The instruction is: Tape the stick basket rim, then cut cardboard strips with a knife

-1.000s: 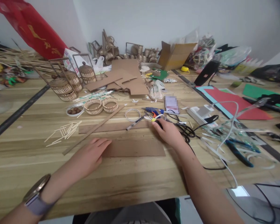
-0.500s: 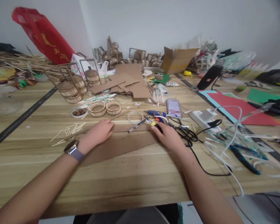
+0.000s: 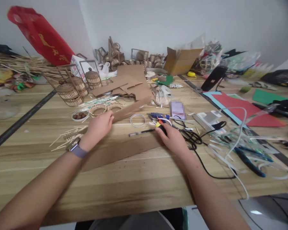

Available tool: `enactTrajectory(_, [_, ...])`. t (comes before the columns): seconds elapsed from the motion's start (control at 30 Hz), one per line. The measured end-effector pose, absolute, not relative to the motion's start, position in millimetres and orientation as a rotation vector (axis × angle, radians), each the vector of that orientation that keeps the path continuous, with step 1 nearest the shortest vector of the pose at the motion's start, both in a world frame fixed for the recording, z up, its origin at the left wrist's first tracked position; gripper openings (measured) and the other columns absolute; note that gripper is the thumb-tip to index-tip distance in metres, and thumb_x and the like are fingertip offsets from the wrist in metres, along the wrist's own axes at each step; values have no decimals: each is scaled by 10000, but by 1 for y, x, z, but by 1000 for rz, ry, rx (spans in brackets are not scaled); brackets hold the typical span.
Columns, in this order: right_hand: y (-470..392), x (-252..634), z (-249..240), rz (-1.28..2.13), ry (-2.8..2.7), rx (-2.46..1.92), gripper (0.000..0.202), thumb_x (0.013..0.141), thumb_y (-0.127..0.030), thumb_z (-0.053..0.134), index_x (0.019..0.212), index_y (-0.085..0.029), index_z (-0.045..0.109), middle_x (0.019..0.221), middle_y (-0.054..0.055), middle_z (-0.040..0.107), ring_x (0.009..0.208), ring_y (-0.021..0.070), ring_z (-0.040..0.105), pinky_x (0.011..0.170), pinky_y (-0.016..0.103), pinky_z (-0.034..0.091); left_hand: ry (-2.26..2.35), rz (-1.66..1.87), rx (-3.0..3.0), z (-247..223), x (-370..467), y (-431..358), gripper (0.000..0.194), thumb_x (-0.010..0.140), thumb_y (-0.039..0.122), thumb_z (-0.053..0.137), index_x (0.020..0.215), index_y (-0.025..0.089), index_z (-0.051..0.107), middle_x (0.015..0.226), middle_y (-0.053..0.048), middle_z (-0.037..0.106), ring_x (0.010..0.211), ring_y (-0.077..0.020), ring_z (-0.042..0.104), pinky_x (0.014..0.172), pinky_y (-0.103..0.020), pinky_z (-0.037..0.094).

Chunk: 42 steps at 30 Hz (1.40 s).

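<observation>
My left hand (image 3: 99,127) is closed around a brown cardboard strip (image 3: 132,109), lifted at a slant off the table with its far end pointing up and right. A wider cardboard piece (image 3: 124,151) lies flat below, between my hands. My right hand (image 3: 171,139) is closed on a yellow-and-black utility knife (image 3: 158,125), its handle mostly hidden by the fingers. A pen (image 3: 140,132) lies just left of that hand. Beyond it are a white ring (image 3: 137,120) and a blue glue gun (image 3: 158,115).
Two round stick-walled baskets (image 3: 98,109) stand beside a bowl of brown beads (image 3: 80,115). Short sticks (image 3: 68,137) lie near my left wrist. A power strip (image 3: 208,121), black cable (image 3: 193,139) and pliers (image 3: 249,163) are at right. Cardboard sheets (image 3: 133,76) lie behind.
My left hand has raised the cardboard strip off the table and swung its far end up and away. The pen has turned and shifted slightly. My right hand stays nearly in place.
</observation>
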State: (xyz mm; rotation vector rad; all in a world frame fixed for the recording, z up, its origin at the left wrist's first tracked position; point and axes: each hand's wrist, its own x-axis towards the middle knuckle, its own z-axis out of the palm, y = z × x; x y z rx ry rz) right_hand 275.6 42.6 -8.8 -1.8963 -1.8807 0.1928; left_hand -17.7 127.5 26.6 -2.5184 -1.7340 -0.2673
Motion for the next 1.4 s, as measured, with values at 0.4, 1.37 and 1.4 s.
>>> enactTrajectory(0.4, [43,293,2,57,-1304,-1692,569,964,-640,306,827,-197,635,680,60,677,625,209,613,606,309,414,-1510,-605,-2761,36,-9,80,394,1005,307,369,1304,195,598,1216,-97,694,1103,-271,634,924,-389,494])
enactTrajectory(1.37, [53,266,-12,-44,-2358,-1704,301,982,-315,552,1236,-210,674,1193,117,690,1088,267,591,908,390,438,-927,-272,-3186,-33,-28,37,425,984,406,540,1357,208,584,1327,-102,639,1175,-291,540,963,-438,505])
enactTrajectory(1.4, [56,266,-11,-73,-2370,-1757,278,985,-268,536,1214,-216,686,1186,111,697,1074,262,591,895,384,431,-933,-261,-3187,-32,-27,36,423,982,404,543,1357,211,584,1332,-97,636,1178,-291,539,966,-438,504])
